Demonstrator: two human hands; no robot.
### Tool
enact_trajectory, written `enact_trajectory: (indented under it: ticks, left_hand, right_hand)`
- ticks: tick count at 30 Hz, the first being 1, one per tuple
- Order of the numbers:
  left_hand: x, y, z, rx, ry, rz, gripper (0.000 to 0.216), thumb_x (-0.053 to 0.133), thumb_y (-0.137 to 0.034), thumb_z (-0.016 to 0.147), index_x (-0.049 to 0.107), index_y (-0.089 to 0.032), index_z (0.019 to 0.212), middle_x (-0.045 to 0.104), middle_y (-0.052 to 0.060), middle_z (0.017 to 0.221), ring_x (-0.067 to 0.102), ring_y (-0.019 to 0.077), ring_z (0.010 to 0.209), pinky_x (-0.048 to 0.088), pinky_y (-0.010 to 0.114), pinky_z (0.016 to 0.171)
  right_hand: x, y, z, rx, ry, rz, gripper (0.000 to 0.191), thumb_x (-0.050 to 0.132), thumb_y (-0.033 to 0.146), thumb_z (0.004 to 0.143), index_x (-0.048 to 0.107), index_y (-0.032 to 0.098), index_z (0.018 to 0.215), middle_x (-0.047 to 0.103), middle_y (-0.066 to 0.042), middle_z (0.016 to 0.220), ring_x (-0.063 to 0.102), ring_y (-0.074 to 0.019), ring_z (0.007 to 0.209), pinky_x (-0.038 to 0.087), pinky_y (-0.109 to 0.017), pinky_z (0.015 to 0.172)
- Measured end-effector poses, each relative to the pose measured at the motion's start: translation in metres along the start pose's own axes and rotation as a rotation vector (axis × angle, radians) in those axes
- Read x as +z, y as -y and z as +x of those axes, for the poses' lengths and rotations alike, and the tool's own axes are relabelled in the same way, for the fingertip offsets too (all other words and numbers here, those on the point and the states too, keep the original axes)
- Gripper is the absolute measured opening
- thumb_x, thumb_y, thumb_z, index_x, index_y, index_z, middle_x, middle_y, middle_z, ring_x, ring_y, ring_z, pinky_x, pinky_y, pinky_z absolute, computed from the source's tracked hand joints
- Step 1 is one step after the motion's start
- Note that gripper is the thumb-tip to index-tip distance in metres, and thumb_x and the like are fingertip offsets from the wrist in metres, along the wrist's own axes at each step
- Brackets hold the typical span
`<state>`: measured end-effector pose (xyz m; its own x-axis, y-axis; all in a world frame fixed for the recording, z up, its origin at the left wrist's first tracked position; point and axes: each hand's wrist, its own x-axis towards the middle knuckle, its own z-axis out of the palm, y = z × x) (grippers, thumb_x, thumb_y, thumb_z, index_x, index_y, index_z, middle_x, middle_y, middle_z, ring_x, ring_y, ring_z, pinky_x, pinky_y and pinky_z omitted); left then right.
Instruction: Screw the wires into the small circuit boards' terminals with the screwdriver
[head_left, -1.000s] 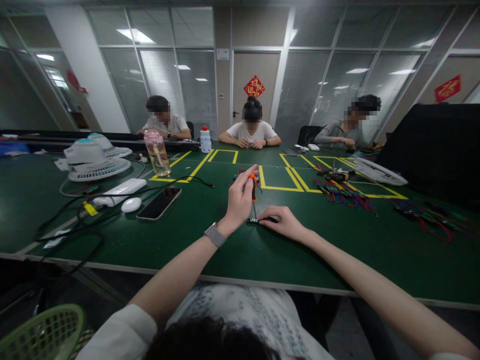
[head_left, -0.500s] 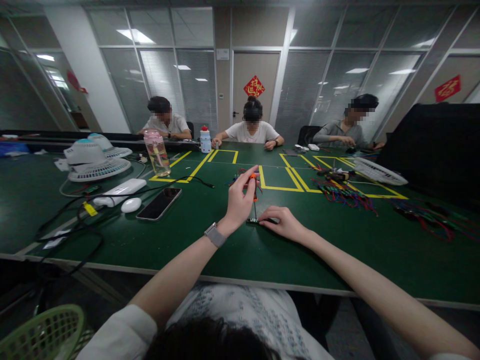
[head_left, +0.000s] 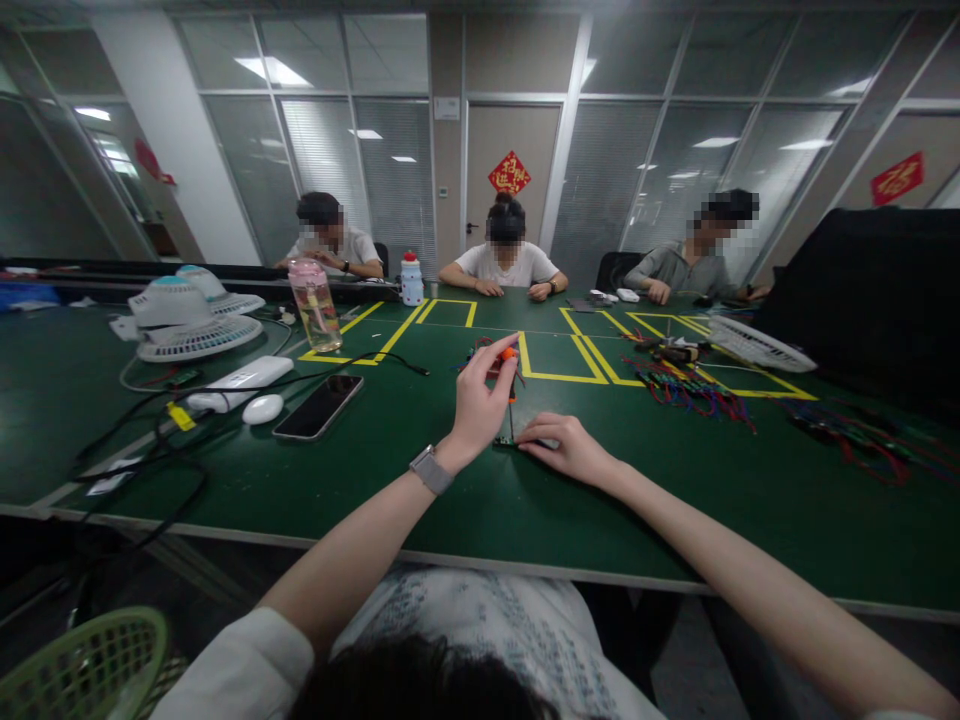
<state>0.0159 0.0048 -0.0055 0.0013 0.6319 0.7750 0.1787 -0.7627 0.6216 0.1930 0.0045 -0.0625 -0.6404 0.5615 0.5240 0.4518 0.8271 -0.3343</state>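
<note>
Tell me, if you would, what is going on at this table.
Someone is working with a screwdriver on a small circuit board. The left hand holds the screwdriver roughly upright, its shaft reaching down to the board; the tip is too small to make out. The right hand has its fingertips at the board's right end. A phone lies to the left.

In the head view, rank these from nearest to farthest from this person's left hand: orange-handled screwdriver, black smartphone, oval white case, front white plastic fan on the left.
1. Orange-handled screwdriver: right at the left hand.
2. Black smartphone: to the hand's left.
3. Oval white case: left of the phone.
4. Front white plastic fan: farther left.
</note>
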Motion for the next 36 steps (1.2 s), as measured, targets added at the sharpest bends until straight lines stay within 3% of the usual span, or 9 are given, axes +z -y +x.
enact_trajectory:
  ticks: [10,21,26,28,30,33,36]
  left_hand:
    - [-0.004,-0.001,0.002,0.044,-0.099,0.064,0.025,0.058,-0.029,0.088,0.064,-0.021,0.111,0.061,0.005,0.099,0.059,0.0138,0.088,0.05,0.022,0.073]
    - [-0.008,0.009,0.009,-0.017,-0.147,-0.018,0.03,0.039,-0.033,0.096,0.055,-0.02,0.118,0.057,0.006,0.098,0.055,0.0094,0.071,0.049,0.018,0.058]
    - [-0.012,0.01,0.012,0.016,-0.128,0.135,0.028,0.038,-0.026,0.096,0.057,-0.019,0.115,0.062,0.007,0.099,0.058,0.0127,0.08,0.049,0.025,0.073]
    - [-0.015,0.009,0.014,0.012,-0.048,0.212,0.027,0.039,-0.022,0.094,0.06,-0.017,0.11,0.064,0.007,0.101,0.06,0.015,0.089,0.047,0.027,0.082]
    - [-0.019,0.009,0.016,-0.034,0.122,0.288,0.024,0.044,-0.022,0.09,0.064,-0.017,0.103,0.068,0.006,0.098,0.061,0.0161,0.087,0.046,0.028,0.082]
    - [-0.027,0.013,0.017,-0.107,0.546,0.39,0.017,0.057,-0.029,0.081,0.069,-0.019,0.088,0.07,0.002,0.085,0.062,0.0166,0.078,0.045,0.026,0.074]
    - [-0.035,0.019,0.016,-0.176,0.915,0.471,0.025,0.069,-0.035,0.069,0.072,-0.019,0.087,0.071,0.002,0.083,0.062,0.0176,0.077,0.044,0.024,0.068]
  right_hand:
    - [-0.002,0.003,0.001,0.014,-0.002,0.007,0.02,0.056,0.029,0.091,0.074,0.019,0.091,0.072,-0.008,0.086,0.065,-0.0184,0.081,0.052,-0.03,0.076]
    - [0.0,-0.001,-0.001,0.026,-0.009,-0.014,0.017,0.057,0.028,0.09,0.073,0.02,0.092,0.071,-0.007,0.087,0.065,-0.0182,0.082,0.052,-0.031,0.077]
    - [-0.001,0.002,0.0,0.053,0.003,-0.03,0.019,0.057,0.028,0.09,0.073,0.02,0.099,0.071,-0.008,0.09,0.065,-0.0185,0.083,0.052,-0.031,0.077]
    - [-0.001,0.004,0.001,0.049,0.022,-0.034,0.022,0.056,0.029,0.09,0.073,0.021,0.103,0.071,-0.008,0.091,0.065,-0.0185,0.084,0.052,-0.031,0.077]
    - [-0.001,0.005,0.001,0.043,0.033,-0.037,0.022,0.057,0.029,0.09,0.073,0.022,0.104,0.071,-0.008,0.092,0.065,-0.0186,0.084,0.052,-0.03,0.077]
    - [-0.001,0.006,0.002,0.043,0.029,-0.036,0.021,0.059,0.03,0.089,0.074,0.022,0.102,0.07,-0.008,0.092,0.064,-0.0194,0.086,0.051,-0.031,0.077]
    - [0.001,0.005,0.003,0.04,0.016,-0.036,0.018,0.06,0.029,0.088,0.075,0.023,0.097,0.07,-0.008,0.091,0.063,-0.02,0.087,0.051,-0.033,0.078]
